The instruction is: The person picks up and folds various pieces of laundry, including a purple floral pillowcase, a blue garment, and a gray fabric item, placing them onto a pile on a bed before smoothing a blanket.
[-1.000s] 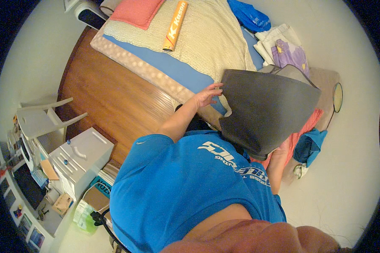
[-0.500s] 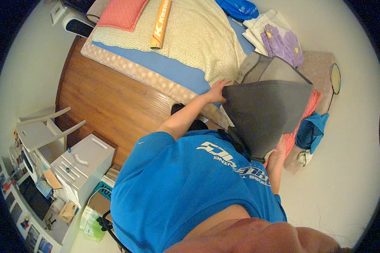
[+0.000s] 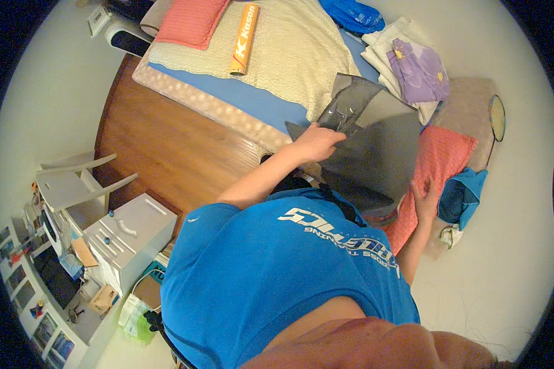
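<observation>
A grey fabric storage bag (image 3: 375, 163) with a clear plastic window (image 3: 354, 104) stands slumped in front of my body, partly over the edge of the bed. My left hand (image 3: 319, 144) grips its near-left edge beside the window, fingers curled over the grey cloth. My right hand (image 3: 425, 198) is off the bag, fingers apart, next to a long red patterned cushion (image 3: 440, 150); whether it touches the cushion I cannot tell. The bag's underside is hidden.
A bed with a cream cover (image 3: 289, 52) holds an orange tube (image 3: 245, 40), a red pillow (image 3: 194, 21) and folded purple-flowered bedding (image 3: 418, 74). A blue cloth bin (image 3: 460, 195) and a racket (image 3: 497, 120) lie right. White chair (image 3: 74, 181) and drawer cabinet (image 3: 132, 230) stand left.
The grey bag has sunk and tilted, its window side now upward. My left hand has shifted onto its top edge. My right hand has let go and opened, and the red cushion shows more.
</observation>
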